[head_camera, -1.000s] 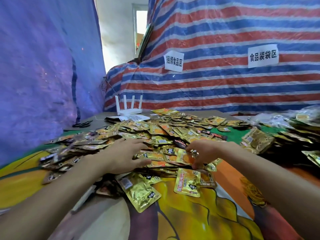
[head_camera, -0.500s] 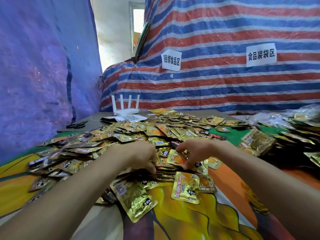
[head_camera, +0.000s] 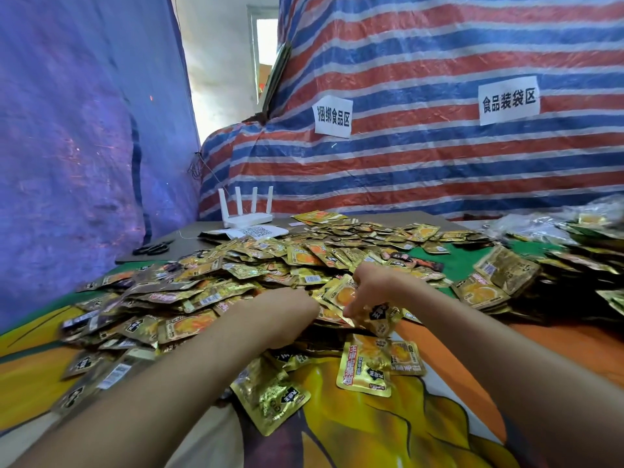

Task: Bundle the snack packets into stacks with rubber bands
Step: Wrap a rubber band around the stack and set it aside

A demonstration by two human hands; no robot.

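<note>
Snack packets (head_camera: 263, 275) lie in a loose heap across mid-frame and spill toward lower centre. The right hand (head_camera: 374, 292) pinches the held packets (head_camera: 383, 319), a few of them, near their top edge with curled fingers. The left hand (head_camera: 287, 312) rests on the heap's near edge with its fingertips buried, so I cannot tell its grip. The foil pouches are likely light, slick, crinkly and bendy, and will slide apart. Better to square them up and clamp across the flat faces. Tidier stacks (head_camera: 506, 275) sit at right. The router (head_camera: 244, 211), scissors (head_camera: 153, 248) and QR sheet (head_camera: 253, 231) are up left of centre, well apart. No rubber bands are visible. Loose pouches under the wrists crowd the working spot.
</note>
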